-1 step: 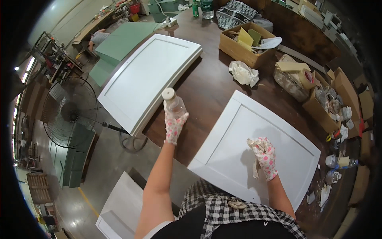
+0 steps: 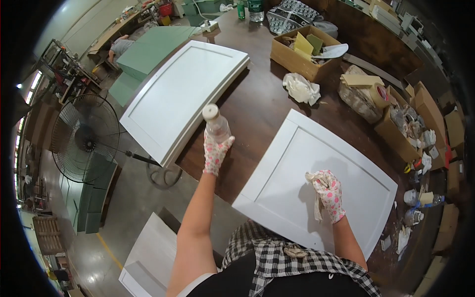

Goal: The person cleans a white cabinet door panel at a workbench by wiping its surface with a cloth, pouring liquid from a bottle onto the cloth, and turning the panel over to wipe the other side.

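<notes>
My left hand (image 2: 216, 151), in a white glove with pink dots, is closed round a clear plastic bottle (image 2: 216, 126) with a whitish cap. The bottle is held up beside the near edge of a stack of white panels (image 2: 185, 86). A matching dotted glove covers my right hand (image 2: 330, 195), whose fingers are bunched round a crumpled off-white cloth (image 2: 317, 200). One end of the cloth hangs down. Beneath that hand lies a white framed panel (image 2: 277, 173) with a recessed centre, on the dark brown table (image 2: 257, 91). The hand's shadow falls on the panel.
A crumpled white wad (image 2: 301, 89) lies near a cardboard box (image 2: 292, 59) of scraps. More boxes (image 2: 398, 131) and small bottles (image 2: 410, 198) line the right side. A standing fan (image 2: 86, 138) is at left. Another person (image 2: 120, 47) is at the far left, beyond green panels (image 2: 148, 52).
</notes>
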Motion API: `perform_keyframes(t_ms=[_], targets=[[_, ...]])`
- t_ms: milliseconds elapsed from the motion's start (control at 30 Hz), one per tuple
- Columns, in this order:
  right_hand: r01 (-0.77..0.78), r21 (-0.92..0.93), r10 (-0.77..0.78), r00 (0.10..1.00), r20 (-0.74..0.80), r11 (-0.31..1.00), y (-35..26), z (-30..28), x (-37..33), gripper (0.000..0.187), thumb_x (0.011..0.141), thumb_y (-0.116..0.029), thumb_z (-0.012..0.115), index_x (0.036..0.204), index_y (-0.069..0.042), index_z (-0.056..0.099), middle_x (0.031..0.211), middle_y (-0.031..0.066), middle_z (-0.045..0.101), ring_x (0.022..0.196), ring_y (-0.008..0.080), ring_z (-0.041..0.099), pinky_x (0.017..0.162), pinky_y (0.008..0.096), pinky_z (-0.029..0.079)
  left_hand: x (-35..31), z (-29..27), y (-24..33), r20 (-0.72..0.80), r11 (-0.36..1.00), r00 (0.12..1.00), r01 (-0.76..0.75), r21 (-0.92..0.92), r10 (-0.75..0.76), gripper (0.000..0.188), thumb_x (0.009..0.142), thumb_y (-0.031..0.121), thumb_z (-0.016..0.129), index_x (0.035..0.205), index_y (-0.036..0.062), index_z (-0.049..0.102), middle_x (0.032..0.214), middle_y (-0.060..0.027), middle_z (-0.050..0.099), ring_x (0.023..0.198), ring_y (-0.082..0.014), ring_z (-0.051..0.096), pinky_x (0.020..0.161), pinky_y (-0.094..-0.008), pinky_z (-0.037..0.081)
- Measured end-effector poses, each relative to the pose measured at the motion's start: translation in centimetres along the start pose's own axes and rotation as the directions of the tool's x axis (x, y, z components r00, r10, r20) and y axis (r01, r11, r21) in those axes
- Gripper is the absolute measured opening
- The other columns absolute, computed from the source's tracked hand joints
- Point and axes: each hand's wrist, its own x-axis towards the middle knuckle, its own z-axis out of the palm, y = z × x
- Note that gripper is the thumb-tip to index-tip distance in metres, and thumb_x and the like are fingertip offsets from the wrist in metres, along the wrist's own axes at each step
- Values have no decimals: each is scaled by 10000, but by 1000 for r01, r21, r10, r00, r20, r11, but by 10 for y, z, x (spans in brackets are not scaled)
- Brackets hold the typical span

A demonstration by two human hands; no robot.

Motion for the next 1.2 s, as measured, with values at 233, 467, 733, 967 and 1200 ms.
perform_keyframes(t_ms=[233, 467, 733, 967, 1200], targets=[[-153, 489, 220, 972, -84, 859, 4, -43, -19, 133, 849, -83, 577, 971, -32, 591, 909, 53, 619, 773, 121, 593, 679, 235, 486, -19, 0, 63, 153, 988, 988, -45, 148, 22, 669, 613, 187, 814, 1165, 32, 470, 1099, -96, 580, 1029, -211, 563, 899, -344, 453], [10, 551, 76, 988, -133, 835, -64, -12, 3, 172, 857, -25, 551, 1023, 12, 578, 997, 96, 628, 863, 161, 608, 739, 242, 494, -58, -5, 119, 354, 866, 918, -320, 385, 182, 631, 585, 182, 796, 1141, 66, 519, 1067, -122, 596, 995, -302, 581, 868, -386, 466], [159, 273, -126, 983, -137, 949, -115, 39, -2, 123, 833, -58, 614, 944, -18, 581, 840, 16, 578, 780, 71, 535, 689, 221, 456, -88, 10, 142, 424, 665, 840, -532, 524, 339, 499, 582, 130, 758, 1041, 34, 590, 958, -151, 629, 888, -323, 612, 791, -381, 497], [244, 321, -208, 968, -143, 915, -90, 43, -9, 91, 845, -18, 563, 933, -29, 584, 879, 0, 571, 802, 61, 519, 722, 205, 434, -96, 5, 147, 463, 649, 839, -525, 550, 287, 452, 587, 134, 735, 1007, 42, 593, 899, -143, 628, 855, -314, 609, 760, -384, 488], [165, 398, -100, 979, -179, 902, -74, 48, -8, 79, 874, 2, 512, 912, -39, 567, 837, -29, 551, 732, 38, 488, 659, 193, 422, -92, 9, 174, 526, 541, 828, -538, 646, 195, 387, 604, 157, 744, 935, 47, 577, 792, -114, 598, 784, -302, 597, 698, -412, 471]])
